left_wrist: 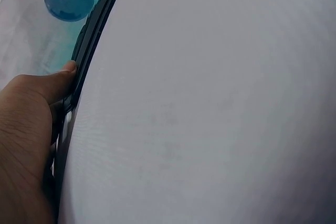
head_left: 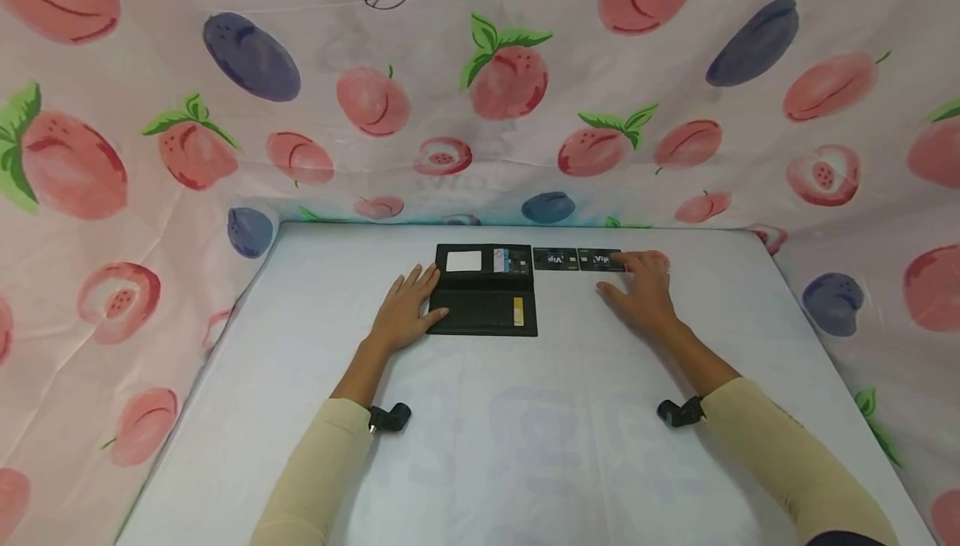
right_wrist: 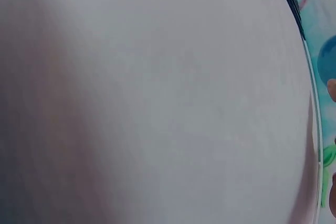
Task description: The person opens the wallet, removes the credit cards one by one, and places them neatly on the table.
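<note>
A black wallet (head_left: 472, 313) lies unfolded on the white table, with a white panel (head_left: 463, 261) and colored card edges in its upper half and a yellow strip (head_left: 518, 311) in its lower half. My left hand (head_left: 402, 313) rests at its left side, thumb over the lower half and fingers along the edge. In the left wrist view, the thumb (left_wrist: 60, 83) presses on the wallet's edge. Two black cards marked VIP, one nearer the wallet (head_left: 555, 259) and one farther right (head_left: 598, 260), lie in a row. Fingertips of my right hand (head_left: 647, 292) touch the farther card's right end, thumb held apart.
The white table (head_left: 480, 429) extends toward me and to both sides. A fruit-printed cloth (head_left: 435, 96) hangs behind its far edge and along the sides. Small black devices are strapped at the left wrist (head_left: 390, 418) and right wrist (head_left: 680, 413).
</note>
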Tool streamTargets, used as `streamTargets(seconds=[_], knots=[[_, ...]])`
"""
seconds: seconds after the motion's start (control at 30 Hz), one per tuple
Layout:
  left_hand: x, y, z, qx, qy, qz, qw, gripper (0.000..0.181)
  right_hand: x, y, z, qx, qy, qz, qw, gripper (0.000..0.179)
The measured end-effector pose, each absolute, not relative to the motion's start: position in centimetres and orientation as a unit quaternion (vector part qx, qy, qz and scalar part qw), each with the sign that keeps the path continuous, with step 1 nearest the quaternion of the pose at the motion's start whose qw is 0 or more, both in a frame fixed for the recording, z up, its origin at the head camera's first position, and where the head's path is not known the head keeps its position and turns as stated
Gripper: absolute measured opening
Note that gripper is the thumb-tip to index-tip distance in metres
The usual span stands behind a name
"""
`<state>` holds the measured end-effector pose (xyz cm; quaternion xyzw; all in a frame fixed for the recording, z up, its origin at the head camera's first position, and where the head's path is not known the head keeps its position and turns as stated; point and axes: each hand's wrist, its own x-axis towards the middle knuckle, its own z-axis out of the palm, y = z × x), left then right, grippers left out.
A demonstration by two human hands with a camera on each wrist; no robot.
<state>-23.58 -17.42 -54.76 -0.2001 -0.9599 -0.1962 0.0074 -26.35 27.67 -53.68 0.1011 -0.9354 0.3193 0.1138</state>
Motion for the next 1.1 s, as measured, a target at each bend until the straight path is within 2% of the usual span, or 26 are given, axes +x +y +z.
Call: streamTargets(seconds=[0.4,1.1], knots=[[-23.4,-17.3,-54.7,-0.200,-0.960,-0.196,0.004,0.080,-25.6,26.4,-54.0,0.117,-0.937,0.314,0.094,0.060],[-23.5,-17.3,-54.8,-0.200,-0.959,-0.200,0.010,0.080,-25.3,24.7,-55.0,0.149,-0.926,0.336,0.090,0.056]])
